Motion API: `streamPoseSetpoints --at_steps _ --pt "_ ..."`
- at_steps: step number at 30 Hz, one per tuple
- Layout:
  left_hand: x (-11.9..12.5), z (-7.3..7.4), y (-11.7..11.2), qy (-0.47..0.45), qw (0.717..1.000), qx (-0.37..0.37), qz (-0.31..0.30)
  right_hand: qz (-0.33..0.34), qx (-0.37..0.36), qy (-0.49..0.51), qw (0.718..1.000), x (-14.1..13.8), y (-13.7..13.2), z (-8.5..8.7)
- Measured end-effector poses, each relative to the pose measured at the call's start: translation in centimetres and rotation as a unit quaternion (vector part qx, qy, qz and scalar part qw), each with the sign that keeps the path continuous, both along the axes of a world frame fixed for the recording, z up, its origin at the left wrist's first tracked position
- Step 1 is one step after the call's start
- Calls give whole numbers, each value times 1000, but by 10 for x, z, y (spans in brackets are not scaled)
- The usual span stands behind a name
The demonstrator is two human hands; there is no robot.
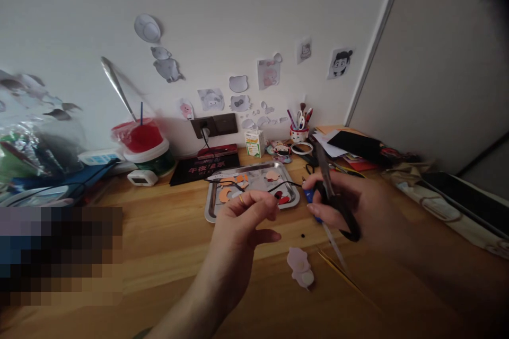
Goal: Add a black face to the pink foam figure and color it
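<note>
My left hand [246, 225] is closed in a pinch above the table, with a small black piece [277, 197] at its fingertips. My right hand [350, 201] holds a pair of scissors [326, 172] with black handles, blades pointing up and away from the piece. On the wood below lie a pink felt-like animal cutout [300, 266], a tiny black dot [303, 235] and gold tweezers [342, 271]. A blue object [311, 202], partly hidden, lies behind my right hand. Beyond my left hand, a metal tray [210, 206] holds orange, red and pale cutouts.
At the back stand a red-and-white pen cup [299, 135], a small white-green box [254, 144] and a bucket [148, 151]. A small white device [142, 178] sits at left. Papers [336, 144] and a black phone-like slab [463, 196] are at right.
</note>
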State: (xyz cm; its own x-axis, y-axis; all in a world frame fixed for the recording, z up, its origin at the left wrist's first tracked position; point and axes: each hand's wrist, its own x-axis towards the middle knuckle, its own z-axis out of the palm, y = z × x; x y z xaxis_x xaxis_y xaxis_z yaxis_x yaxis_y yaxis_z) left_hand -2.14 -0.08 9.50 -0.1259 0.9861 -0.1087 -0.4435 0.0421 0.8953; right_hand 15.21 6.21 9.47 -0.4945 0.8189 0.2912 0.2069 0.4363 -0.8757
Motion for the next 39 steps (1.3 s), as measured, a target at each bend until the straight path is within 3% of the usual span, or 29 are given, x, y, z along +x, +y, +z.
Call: streamPoseSetpoints --at_steps 5,16,21,29,39 --pt "1 -2 1 98 994 -21 -39 41 -26 42 998 -7 -1 2" --pt "4 -3 2 190 976 -59 -86 108 -47 51 992 -10 -7 0" --pt "3 -5 3 178 977 -59 -100 105 -62 19 992 -11 -7 0" --pt "4 -7 2 162 981 -60 -87 94 -81 81 989 -10 -5 -3" --pt "4 -8 2 135 986 -46 -86 77 -67 74 992 -12 -9 -4"
